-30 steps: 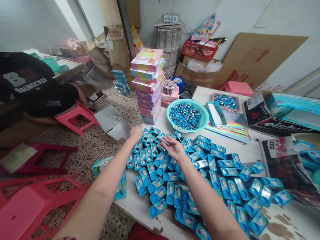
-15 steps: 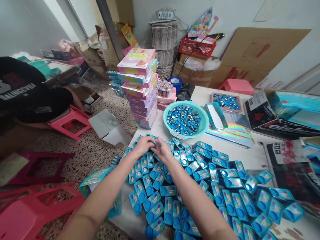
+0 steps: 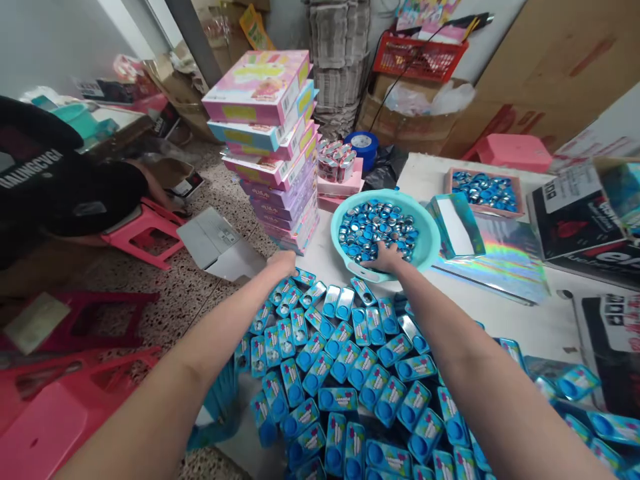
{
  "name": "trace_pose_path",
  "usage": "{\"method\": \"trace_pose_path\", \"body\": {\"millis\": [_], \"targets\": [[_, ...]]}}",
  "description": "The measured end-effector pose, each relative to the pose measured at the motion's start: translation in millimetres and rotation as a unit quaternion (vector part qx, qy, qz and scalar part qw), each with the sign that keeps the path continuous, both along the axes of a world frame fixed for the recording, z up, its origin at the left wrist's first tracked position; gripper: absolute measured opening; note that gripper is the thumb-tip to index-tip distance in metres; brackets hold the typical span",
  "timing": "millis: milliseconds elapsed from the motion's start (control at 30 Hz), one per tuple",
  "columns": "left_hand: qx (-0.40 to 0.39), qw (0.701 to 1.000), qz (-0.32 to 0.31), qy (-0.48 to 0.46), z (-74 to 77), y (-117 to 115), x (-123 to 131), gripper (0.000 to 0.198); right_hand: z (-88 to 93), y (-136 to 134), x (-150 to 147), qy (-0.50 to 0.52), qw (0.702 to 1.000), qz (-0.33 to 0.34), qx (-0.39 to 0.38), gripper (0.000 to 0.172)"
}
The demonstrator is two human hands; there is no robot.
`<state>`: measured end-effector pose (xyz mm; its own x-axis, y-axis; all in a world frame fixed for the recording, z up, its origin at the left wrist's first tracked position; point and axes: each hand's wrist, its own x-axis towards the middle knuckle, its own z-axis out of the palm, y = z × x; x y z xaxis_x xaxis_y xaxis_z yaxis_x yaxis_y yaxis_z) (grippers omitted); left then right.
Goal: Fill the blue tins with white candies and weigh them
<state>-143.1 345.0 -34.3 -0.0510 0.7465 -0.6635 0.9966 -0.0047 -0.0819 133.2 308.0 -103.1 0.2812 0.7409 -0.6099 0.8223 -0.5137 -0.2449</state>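
My right hand [image 3: 386,257] reaches over the near rim of a turquoise plastic basin [image 3: 425,243], fingers apart, touching the small round blue-and-silver metal pieces [image 3: 367,230] inside. At the far left corner of the spread, beside a blue tin [image 3: 304,276], is my left hand [image 3: 283,262]; its fingers point away and are mostly hidden. Many small rectangular blue tins [image 3: 345,360] with printed labels and a round recess at one end cover the near part of the white table [image 3: 385,288]. Some of the left ones have dark or silver spots in their recesses.
A tall stack of pink and purple boxes [image 3: 270,143] stands behind my left hand. Right of the basin are an open teal box [image 3: 456,227], a pink tray of round pieces [image 3: 484,193] and black cartons [image 3: 575,207]. A person in black [image 3: 65,170] sits at left near pink stools [image 3: 145,233].
My hands were together over the far-left tins. My right hand has moved right into the basin, while my left has shifted slightly left and forward. The view has moved closer.
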Motion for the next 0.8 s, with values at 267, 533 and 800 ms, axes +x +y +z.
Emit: {"method": "trace_pose_path", "body": {"millis": [267, 533, 800], "targets": [[-0.009, 1.0, -0.012, 0.003, -1.5, 0, -2, 0.032, -10.2, 3, 4, 0.047, 0.997, -0.031, 0.056, 0.05], [0.038, 0.998, 0.004, -0.041, 10.5, -18, -12, 0.037, 36.0, 2, 17, 0.155, 0.962, -0.15, 0.169, 0.021], [0.072, 0.847, 0.142, -0.507, 54.2, -107, 26, 0.052, 99.2, -90, -42, 0.644, 0.724, -0.225, 0.102, 0.032]]}}
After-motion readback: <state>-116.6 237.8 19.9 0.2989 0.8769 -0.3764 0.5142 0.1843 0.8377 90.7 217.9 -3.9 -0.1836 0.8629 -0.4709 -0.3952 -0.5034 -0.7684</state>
